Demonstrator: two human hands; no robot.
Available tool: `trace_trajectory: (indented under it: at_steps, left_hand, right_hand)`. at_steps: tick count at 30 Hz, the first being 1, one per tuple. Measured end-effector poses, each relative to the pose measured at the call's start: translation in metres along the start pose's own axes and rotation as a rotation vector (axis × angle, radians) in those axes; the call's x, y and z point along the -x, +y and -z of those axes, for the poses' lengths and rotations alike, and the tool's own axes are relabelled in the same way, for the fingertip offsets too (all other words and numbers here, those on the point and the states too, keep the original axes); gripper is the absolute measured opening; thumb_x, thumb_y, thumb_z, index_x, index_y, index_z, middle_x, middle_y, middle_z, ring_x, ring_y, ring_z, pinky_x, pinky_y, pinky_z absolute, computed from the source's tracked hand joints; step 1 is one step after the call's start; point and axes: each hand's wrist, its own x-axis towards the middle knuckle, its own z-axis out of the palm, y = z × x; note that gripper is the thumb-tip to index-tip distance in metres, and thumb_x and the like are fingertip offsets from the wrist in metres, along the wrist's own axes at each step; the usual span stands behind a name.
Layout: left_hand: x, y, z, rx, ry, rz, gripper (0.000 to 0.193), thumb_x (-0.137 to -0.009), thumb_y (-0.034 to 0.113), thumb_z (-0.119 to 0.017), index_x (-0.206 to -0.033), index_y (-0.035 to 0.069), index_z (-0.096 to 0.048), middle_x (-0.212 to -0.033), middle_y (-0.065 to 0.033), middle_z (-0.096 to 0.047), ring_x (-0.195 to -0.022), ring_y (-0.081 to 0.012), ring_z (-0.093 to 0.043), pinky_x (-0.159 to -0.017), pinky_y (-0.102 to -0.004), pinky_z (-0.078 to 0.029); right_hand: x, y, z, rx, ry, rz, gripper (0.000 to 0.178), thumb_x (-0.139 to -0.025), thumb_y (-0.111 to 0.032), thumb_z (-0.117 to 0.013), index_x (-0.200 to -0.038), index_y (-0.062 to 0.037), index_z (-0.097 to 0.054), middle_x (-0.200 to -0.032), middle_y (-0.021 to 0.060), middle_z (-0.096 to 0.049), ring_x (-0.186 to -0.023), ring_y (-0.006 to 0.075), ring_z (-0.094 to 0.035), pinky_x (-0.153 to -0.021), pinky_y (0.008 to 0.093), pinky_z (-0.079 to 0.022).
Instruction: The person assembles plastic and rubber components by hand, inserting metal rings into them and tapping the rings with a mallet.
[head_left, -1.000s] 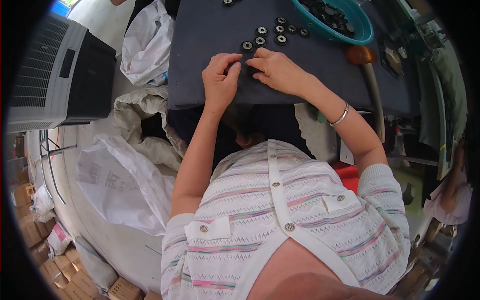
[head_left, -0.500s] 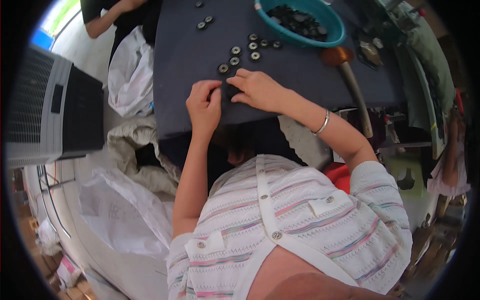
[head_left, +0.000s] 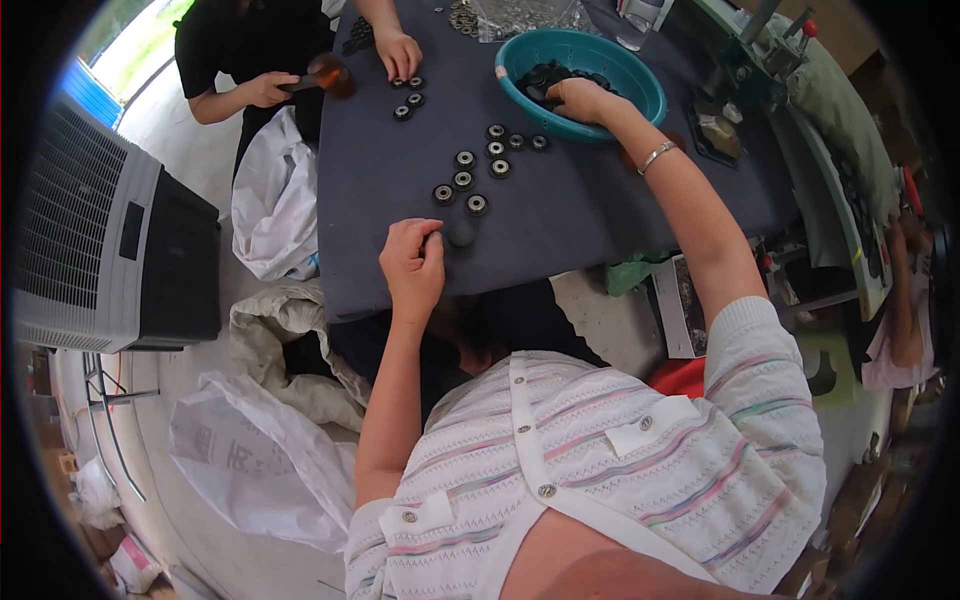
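Note:
My right hand (head_left: 582, 101) reaches into the teal basin (head_left: 640, 72), its fingertips down among loose black round pieces (head_left: 545, 76) and partly hidden by them. My left hand (head_left: 412, 262) rests by the table's near edge, thumb and fingers curled together. Whatever they pinch, if anything, is too small to make out. Right beside its fingertips lies a plain black disc (head_left: 460, 233). Just beyond are several black wheels with metal bearings in their centres; the nearest wheel (head_left: 477, 205) lies close to the disc.
Across the dark table (head_left: 570, 225), a co-worker's hand (head_left: 398, 55) touches small wheels (head_left: 415, 99); their other hand (head_left: 268, 89) grips an amber-headed mallet (head_left: 331, 76). Metal rings (head_left: 464, 17) lie at the back. A press (head_left: 760, 60) stands right, a grey air cooler (head_left: 120, 235) left.
My right hand has left my left hand's side and gone into the basin. One more wheel now lies in the near group. The co-worker's hands and mallet have come into view.

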Motion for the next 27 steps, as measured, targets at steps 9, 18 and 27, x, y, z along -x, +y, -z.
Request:
trace_trajectory:
  at_steps: [9, 18, 27]
  left_hand:
    - [-0.002, -0.001, -0.001, 0.031, -0.008, 0.03, 0.012, -0.073, -0.005, -0.057, -0.081, 0.002, -0.063, -0.078, -0.0086, -0.062, -0.074, -0.0227, -0.058, -0.063, -0.0307, -0.046]
    - [-0.003, 0.0, -0.002, 0.002, 0.01, 0.008, 0.01, -0.074, -0.005, -0.057, -0.08, 0.002, -0.062, -0.078, -0.0088, -0.063, -0.074, -0.0231, -0.058, -0.064, -0.0311, -0.046]
    - [-0.002, 0.002, -0.001, -0.043, -0.004, -0.028, 0.01, -0.073, -0.005, -0.058, -0.079, 0.001, -0.062, -0.077, -0.0096, -0.062, -0.073, -0.0243, -0.058, -0.064, -0.0319, -0.046]
  right_hand:
    - [0.007, 0.018, 0.005, 0.059, -0.005, -0.166, 0.031, -0.076, -0.004, -0.056, -0.106, -0.0052, -0.062, -0.099, 0.016, -0.063, -0.093, 0.0299, -0.061, -0.081, 0.0384, -0.047]
    - [0.012, 0.027, 0.006, -0.395, 0.037, -0.289, 0.028, -0.076, 0.005, -0.057, -0.102, -0.0035, -0.063, -0.078, 0.0104, -0.063, -0.058, 0.0182, -0.062, -0.054, 0.0307, -0.05]
    - [0.01, 0.016, -0.002, 0.009, 0.033, 0.128, 0.032, -0.072, -0.007, -0.063, -0.103, -0.0058, -0.065, -0.094, 0.0166, -0.065, -0.091, 0.0314, -0.062, -0.08, 0.0386, -0.048]
